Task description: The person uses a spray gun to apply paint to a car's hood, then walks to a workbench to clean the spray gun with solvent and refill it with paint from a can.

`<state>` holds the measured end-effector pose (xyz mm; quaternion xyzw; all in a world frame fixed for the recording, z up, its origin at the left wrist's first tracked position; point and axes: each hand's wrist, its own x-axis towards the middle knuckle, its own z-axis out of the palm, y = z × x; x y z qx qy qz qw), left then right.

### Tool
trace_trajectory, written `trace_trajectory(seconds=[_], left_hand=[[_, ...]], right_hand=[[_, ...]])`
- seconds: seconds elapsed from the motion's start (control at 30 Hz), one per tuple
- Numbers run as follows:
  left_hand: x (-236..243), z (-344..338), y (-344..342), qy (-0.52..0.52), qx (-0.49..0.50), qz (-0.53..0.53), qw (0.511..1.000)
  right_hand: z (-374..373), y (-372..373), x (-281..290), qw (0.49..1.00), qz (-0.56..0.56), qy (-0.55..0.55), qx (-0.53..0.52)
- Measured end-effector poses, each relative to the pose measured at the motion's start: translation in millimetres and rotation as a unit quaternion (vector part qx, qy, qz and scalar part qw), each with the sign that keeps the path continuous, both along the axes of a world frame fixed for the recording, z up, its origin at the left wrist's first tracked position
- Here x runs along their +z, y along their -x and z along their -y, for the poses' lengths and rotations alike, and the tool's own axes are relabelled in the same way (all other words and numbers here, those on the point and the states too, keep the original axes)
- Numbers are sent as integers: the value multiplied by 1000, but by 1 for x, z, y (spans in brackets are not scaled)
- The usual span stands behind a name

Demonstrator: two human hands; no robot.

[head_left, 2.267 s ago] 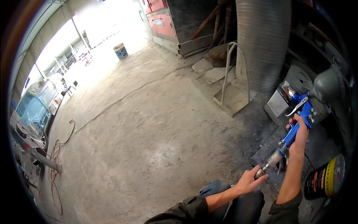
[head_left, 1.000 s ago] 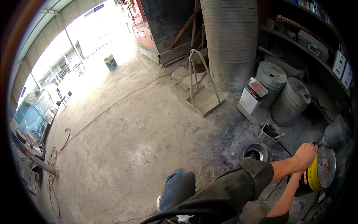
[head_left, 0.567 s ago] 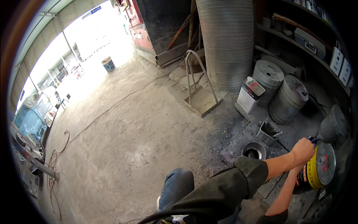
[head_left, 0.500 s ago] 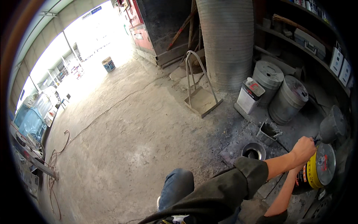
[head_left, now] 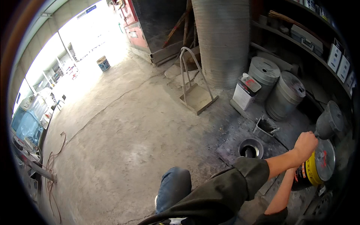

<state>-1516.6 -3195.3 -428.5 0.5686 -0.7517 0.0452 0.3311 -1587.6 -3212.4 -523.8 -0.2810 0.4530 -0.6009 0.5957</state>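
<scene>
My left hand (head_left: 305,145) reaches across to the right with its fingers closed. It is beside the upper edge of a black and yellow pail (head_left: 311,168) with a silver lid (head_left: 324,160). Whatever that fist grips is hidden by the fingers. Just past its knuckles is the narrow end of a grey funnel-shaped vessel (head_left: 330,119). My right hand (head_left: 291,172) comes up from below against the pail's near side; the left arm covers its fingers. A metal bowl (head_left: 258,143) with something dark inside lies on the floor left of my hands.
A square tin (head_left: 263,129), a white can (head_left: 245,93) and two grey drums (head_left: 285,95) stand behind the bowl. Shelves (head_left: 288,39) line the right wall. A long-handled dustpan (head_left: 198,99) rests near a wide column (head_left: 224,45). A hose (head_left: 50,165) lies at left.
The view has shifted a little, so the floor objects sit slightly further left and higher. My left hand stays closed beside the pail, and both arms keep nearly the same pose.
</scene>
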Motion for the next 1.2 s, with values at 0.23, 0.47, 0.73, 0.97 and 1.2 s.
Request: trace_trajectory(seconds=[0.23, 0.47, 0.73, 0.97, 1.2], left_hand=[[13, -12, -10, -29, 8, 55, 998], [13, -15, -7, 18, 9, -2, 1000], [-4, -30, -11, 9, 32, 20, 999], [-9, -37, -2, 33, -5, 92, 995], [-33, -42, -10, 125, -40, 140, 981]], right_hand=[[-3, 6, 2, 997, 13, 50, -52], [-7, 0, -1, 990, -20, 93, -108], [-16, -10, -15, 983, -56, 120, -124], [-26, -3, -12, 957, -154, 183, -164], [-19, -1, -24, 770, -503, 324, -220]])
